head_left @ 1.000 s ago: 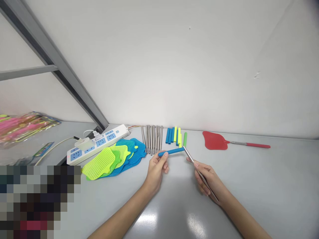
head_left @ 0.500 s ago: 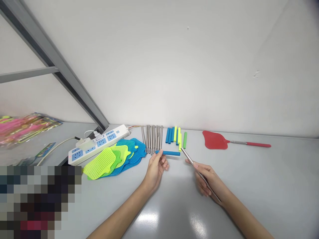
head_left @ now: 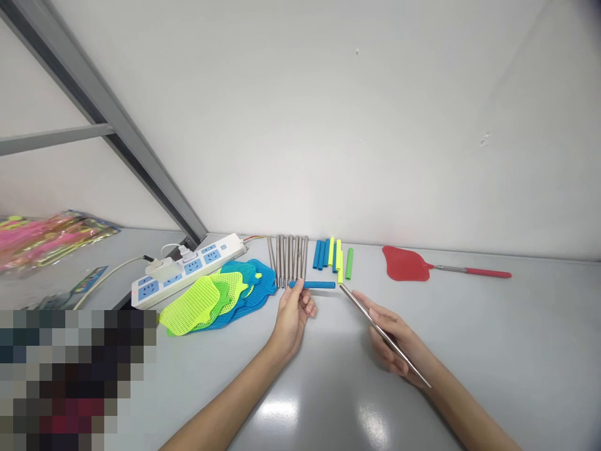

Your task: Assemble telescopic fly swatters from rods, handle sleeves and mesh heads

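My left hand [head_left: 294, 313] is closed on one end of a blue handle sleeve [head_left: 322, 285], which points right. My right hand [head_left: 392, 338] grips a metal telescopic rod [head_left: 380, 332], slanted with its upper end close to the sleeve's free end but apart from it. Behind my left hand several metal rods [head_left: 291, 257] lie in a row. Blue sleeves [head_left: 321, 255], yellow sleeves [head_left: 339, 257] and a green sleeve [head_left: 349, 264] lie further right. Left of the hand is a fanned pile of perforated fly swatter heads [head_left: 192, 307] in yellow, green and blue.
A white power strip [head_left: 181, 272] with plugs and cords stands behind the swatter heads. An assembled red fly swatter [head_left: 407, 264] lies at the right. Bagged pink and yellow items [head_left: 51, 241] sit far left. A white wall [head_left: 357, 138] borders the table's back.
The metal rod has slid through my right fingers, its lower end reaching further toward my wrist. My left hand and the blue sleeve have shifted slightly left.
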A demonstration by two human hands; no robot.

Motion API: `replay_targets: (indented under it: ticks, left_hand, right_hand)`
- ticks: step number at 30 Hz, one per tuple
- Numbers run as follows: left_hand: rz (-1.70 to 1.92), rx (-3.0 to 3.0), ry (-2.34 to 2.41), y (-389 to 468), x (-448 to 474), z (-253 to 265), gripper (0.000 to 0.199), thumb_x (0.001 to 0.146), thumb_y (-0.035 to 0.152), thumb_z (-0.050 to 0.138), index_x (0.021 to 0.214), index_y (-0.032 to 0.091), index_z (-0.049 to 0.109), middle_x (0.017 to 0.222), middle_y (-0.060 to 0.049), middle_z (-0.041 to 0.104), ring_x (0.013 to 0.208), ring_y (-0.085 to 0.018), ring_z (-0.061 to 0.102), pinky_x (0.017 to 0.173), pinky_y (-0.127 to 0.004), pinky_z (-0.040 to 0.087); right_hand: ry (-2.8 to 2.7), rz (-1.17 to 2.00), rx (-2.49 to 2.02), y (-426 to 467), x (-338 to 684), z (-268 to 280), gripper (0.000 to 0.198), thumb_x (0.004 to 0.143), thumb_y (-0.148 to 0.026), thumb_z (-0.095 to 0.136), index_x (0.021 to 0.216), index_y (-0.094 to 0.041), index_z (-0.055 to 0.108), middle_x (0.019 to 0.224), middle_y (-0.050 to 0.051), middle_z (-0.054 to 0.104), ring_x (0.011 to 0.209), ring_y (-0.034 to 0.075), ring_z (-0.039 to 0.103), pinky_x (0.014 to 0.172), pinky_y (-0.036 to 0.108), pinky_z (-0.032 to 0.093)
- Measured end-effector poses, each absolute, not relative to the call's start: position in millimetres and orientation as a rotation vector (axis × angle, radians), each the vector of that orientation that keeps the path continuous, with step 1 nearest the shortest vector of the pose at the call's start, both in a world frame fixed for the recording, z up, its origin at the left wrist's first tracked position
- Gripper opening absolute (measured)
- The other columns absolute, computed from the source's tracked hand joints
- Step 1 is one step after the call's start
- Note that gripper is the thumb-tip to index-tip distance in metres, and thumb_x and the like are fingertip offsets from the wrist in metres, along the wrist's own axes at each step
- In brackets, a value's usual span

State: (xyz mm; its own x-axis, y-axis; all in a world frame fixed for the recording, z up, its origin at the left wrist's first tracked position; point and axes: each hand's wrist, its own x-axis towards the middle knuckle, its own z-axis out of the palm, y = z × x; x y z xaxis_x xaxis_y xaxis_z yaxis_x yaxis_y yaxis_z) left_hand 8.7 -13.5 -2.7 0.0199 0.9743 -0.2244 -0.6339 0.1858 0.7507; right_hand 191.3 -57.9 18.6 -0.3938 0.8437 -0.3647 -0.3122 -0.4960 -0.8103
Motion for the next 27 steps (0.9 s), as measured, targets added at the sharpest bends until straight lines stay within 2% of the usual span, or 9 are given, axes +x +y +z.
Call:
replay_targets:
  ticks: [2, 5, 7, 10, 16, 18, 21, 24, 27]
  left_hand:
    - [1.337, 0.510, 0.834, -13, 9, -3, 0.034, 0.064, 0.041, 0.060, 0.064, 0.018, 0.035, 0.052, 0.008, 0.037, 0.043, -0.005, 0.036, 0.043, -0.019, 0.029]
    - [1.332, 0.511, 0.833, -13, 8, -3, 0.034, 0.064, 0.041, 0.060, 0.064, 0.018, 0.035, 0.051, 0.008, 0.036, 0.043, -0.005, 0.036, 0.043, -0.019, 0.029]
    - [1.329, 0.512, 0.830, -12, 8, -4, 0.034, 0.065, 0.041, 0.059, 0.064, 0.018, 0.035, 0.051, 0.008, 0.036, 0.043, -0.005, 0.036, 0.042, -0.020, 0.029]
    - [1.328, 0.516, 0.822, -12, 8, -4, 0.032, 0.067, 0.040, 0.058, 0.063, 0.018, 0.035, 0.051, 0.008, 0.035, 0.042, -0.005, 0.035, 0.042, -0.020, 0.029]
    - [1.317, 0.541, 0.820, -13, 9, -2, 0.032, 0.067, 0.040, 0.057, 0.062, 0.018, 0.035, 0.051, 0.008, 0.034, 0.042, -0.005, 0.035, 0.043, -0.020, 0.030]
    - [1.316, 0.546, 0.825, -14, 9, -2, 0.033, 0.067, 0.040, 0.058, 0.062, 0.018, 0.034, 0.051, 0.008, 0.034, 0.042, -0.005, 0.035, 0.043, -0.020, 0.030]
    - [1.314, 0.556, 0.819, -14, 9, -1, 0.032, 0.068, 0.040, 0.057, 0.062, 0.018, 0.034, 0.051, 0.008, 0.034, 0.043, -0.005, 0.035, 0.043, -0.020, 0.029]
    - [1.308, 0.575, 0.810, -15, 9, -1, 0.032, 0.069, 0.039, 0.056, 0.063, 0.018, 0.034, 0.052, 0.007, 0.034, 0.043, -0.005, 0.035, 0.044, -0.020, 0.030]
    - [1.297, 0.592, 0.808, -16, 9, -1, 0.030, 0.070, 0.037, 0.056, 0.063, 0.018, 0.034, 0.053, 0.007, 0.035, 0.043, -0.005, 0.035, 0.044, -0.020, 0.030]
  right_hand:
    - [-0.789, 1.924, -1.019, -57, 194, 19, 0.046, 0.076, -0.039, 0.043, 0.119, -0.024, 0.039, 0.048, -0.004, 0.050, 0.024, 0.003, 0.019, 0.025, 0.017, 0.014]
    - [-0.677, 1.833, -0.960, -54, 200, 17, 0.028, 0.076, -0.034, 0.042, 0.100, -0.024, 0.051, 0.055, -0.002, 0.052, 0.028, 0.003, 0.015, 0.027, 0.018, 0.013]
    - [-0.571, 1.747, -0.873, -53, 204, 15, 0.019, 0.074, -0.027, 0.042, 0.087, -0.021, 0.055, 0.055, -0.002, 0.048, 0.032, 0.005, 0.018, 0.030, 0.019, 0.018]
    - [-0.429, 1.656, -0.744, -52, 209, 17, 0.017, 0.071, -0.018, 0.043, 0.082, -0.020, 0.055, 0.056, -0.002, 0.041, 0.040, 0.008, 0.024, 0.037, 0.021, 0.026]
    - [-0.377, 1.604, -0.695, -54, 211, 29, 0.009, 0.076, -0.022, 0.047, 0.075, -0.019, 0.055, 0.051, -0.004, 0.023, 0.046, 0.010, 0.022, 0.038, 0.021, 0.025]
    - [-0.370, 1.592, -0.710, -53, 211, 29, 0.012, 0.077, -0.027, 0.047, 0.075, -0.019, 0.056, 0.049, -0.005, 0.020, 0.045, 0.009, 0.020, 0.038, 0.020, 0.024]
    - [-0.382, 1.588, -0.758, -52, 211, 28, 0.020, 0.078, -0.032, 0.045, 0.087, -0.019, 0.058, 0.045, -0.006, 0.018, 0.043, 0.010, 0.017, 0.038, 0.021, 0.024]
    - [-0.409, 1.596, -0.772, -51, 211, 25, 0.029, 0.078, -0.035, 0.043, 0.100, -0.020, 0.056, 0.044, -0.006, 0.025, 0.041, 0.009, 0.017, 0.037, 0.021, 0.024]
    - [-0.443, 1.600, -0.784, -51, 209, 23, 0.034, 0.078, -0.039, 0.041, 0.103, -0.021, 0.055, 0.047, -0.004, 0.034, 0.041, 0.009, 0.023, 0.038, 0.022, 0.025]
